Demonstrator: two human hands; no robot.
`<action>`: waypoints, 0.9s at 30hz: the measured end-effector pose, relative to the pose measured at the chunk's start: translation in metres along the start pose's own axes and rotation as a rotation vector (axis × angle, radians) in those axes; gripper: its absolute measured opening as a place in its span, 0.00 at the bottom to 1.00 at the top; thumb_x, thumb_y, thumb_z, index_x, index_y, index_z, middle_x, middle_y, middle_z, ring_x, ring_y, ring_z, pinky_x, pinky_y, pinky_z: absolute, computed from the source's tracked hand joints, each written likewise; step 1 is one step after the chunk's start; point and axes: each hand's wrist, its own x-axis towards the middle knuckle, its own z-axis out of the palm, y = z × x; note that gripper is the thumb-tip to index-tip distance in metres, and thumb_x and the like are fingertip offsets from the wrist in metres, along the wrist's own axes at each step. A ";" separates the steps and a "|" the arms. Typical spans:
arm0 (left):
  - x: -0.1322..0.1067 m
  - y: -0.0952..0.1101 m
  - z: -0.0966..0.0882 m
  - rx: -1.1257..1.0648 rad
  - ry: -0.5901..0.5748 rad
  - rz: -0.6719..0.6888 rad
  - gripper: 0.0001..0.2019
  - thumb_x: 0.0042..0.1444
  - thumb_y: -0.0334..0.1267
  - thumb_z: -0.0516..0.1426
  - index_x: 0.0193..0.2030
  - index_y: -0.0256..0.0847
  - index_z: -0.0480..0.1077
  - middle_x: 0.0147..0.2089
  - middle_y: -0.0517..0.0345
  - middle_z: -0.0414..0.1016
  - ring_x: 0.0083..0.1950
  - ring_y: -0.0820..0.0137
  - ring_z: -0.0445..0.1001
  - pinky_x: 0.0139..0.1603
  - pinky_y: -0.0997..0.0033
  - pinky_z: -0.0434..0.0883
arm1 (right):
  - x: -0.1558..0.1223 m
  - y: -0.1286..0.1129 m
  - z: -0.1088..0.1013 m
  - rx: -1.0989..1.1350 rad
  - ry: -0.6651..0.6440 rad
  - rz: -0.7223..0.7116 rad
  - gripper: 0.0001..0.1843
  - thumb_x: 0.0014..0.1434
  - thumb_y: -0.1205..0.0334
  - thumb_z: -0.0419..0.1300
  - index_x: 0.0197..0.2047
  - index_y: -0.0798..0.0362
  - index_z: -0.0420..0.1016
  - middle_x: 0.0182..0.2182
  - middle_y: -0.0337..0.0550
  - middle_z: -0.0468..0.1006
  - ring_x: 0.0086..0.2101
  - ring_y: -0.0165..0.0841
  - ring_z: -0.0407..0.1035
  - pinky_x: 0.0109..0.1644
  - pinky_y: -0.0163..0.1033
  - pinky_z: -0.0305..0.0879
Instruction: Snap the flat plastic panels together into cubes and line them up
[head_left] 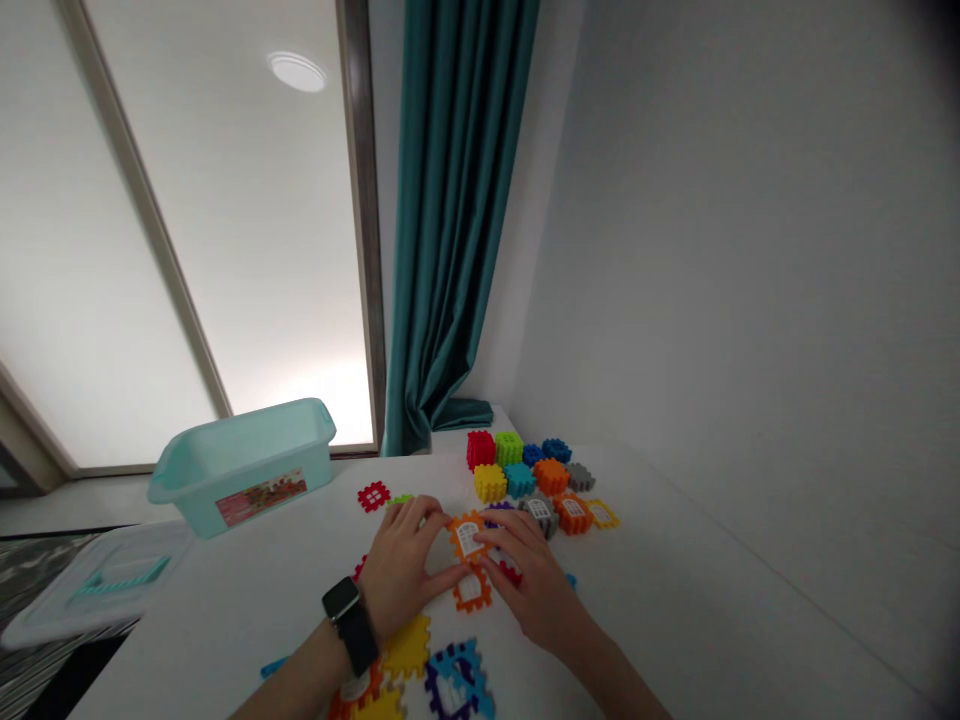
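Between my two hands is an orange notched building tile [468, 537] with a white window pattern. My left hand [401, 560], with a black watch on its wrist, grips the tile's left side. Curled around its right side are the fingers of my right hand [531, 575]. Just below, a second orange tile with an open frame [472, 592] lies close to my thumbs; whether the two tiles are joined I cannot tell. Purple and red pieces are partly hidden behind my right fingers. A red window tile [373, 496] lies beyond my left hand.
Stacks of coloured tiles, among them red [481, 451], yellow [490, 483] and orange [552, 475], stand at the back right near the wall. Loose yellow tiles [409, 648] and blue tiles [469, 668] lie in front. A mint tub [262, 450] and its clear lid [105, 580] are left.
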 end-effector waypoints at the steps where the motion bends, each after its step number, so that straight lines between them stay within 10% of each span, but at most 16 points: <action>1: 0.004 0.002 0.004 -0.002 -0.003 -0.001 0.16 0.56 0.47 0.65 0.46 0.42 0.71 0.47 0.52 0.72 0.48 0.58 0.72 0.49 0.56 0.69 | -0.002 0.003 -0.003 0.000 0.009 0.002 0.13 0.65 0.66 0.55 0.51 0.45 0.74 0.54 0.46 0.75 0.56 0.41 0.67 0.61 0.53 0.65; 14: 0.035 0.040 0.053 -0.093 -0.051 0.059 0.09 0.59 0.33 0.58 0.47 0.44 0.70 0.48 0.52 0.72 0.48 0.58 0.71 0.48 0.57 0.69 | -0.046 0.083 -0.048 -0.054 0.143 0.156 0.13 0.66 0.58 0.58 0.51 0.45 0.77 0.53 0.47 0.76 0.56 0.43 0.68 0.62 0.58 0.63; 27: 0.026 0.028 0.065 -0.135 -0.097 0.091 0.08 0.61 0.32 0.52 0.39 0.44 0.72 0.39 0.54 0.76 0.39 0.63 0.75 0.41 0.62 0.70 | -0.048 0.161 -0.072 -0.038 0.200 0.300 0.17 0.67 0.51 0.55 0.49 0.45 0.82 0.51 0.48 0.78 0.53 0.44 0.69 0.59 0.56 0.66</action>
